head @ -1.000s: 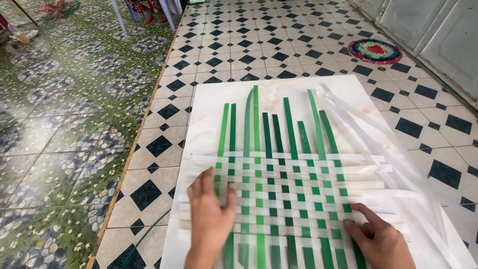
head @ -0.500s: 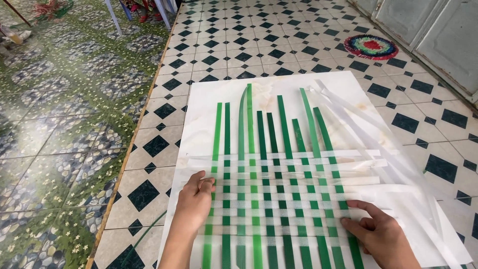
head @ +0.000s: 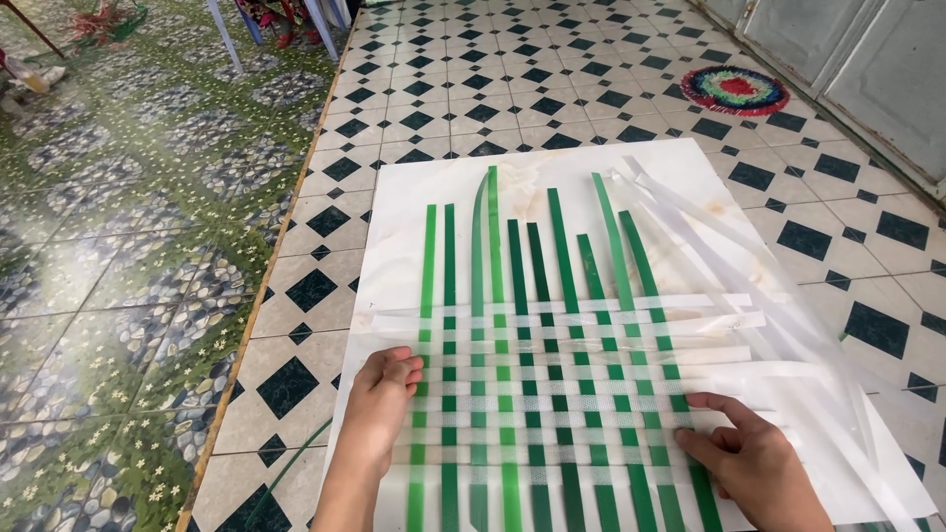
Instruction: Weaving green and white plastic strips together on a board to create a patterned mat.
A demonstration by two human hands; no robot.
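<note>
Two hands: both are laid on a half-woven mat of green and white strips [head: 552,394]; nothing is lifted off the floor.
Left fingers [head: 402,369]: curled loosely and pressed at the mat's left edge, where the ends of the white cross strips meet the outermost green strip; whether a strip end is pinched cannot be told.
Left hand [head: 379,404]: set palm down, wrist entering from the bottom of the view.
Right fingers [head: 711,409]: spread open and flat on the woven part near its right edge; nothing is gripped.
Right hand [head: 754,463]: rested lower and further right than the left one, partly cut off by the frame's bottom edge.
Direction from fingers: the woven field lies between the two hands, rightward of the left fingers and leftward of the right fingers; the left fingers are nearer to the white strip ends.
Green strips [head: 493,256]: long axis runs away from the person, free ends fanned out beyond the weave.
White strips [head: 690,320]: long axis runs side to side across the green ones; loose white strips [head: 729,236] trail off diagonally to the right.
White sheet [head: 414,197]: spread under the mat.
Floor [head: 463,89]: black-and-white tiles carry the sheet; green patterned tiles [head: 128,256] adjoin on the left.
Round rug [head: 736,89]: seen well apart, top right.
</note>
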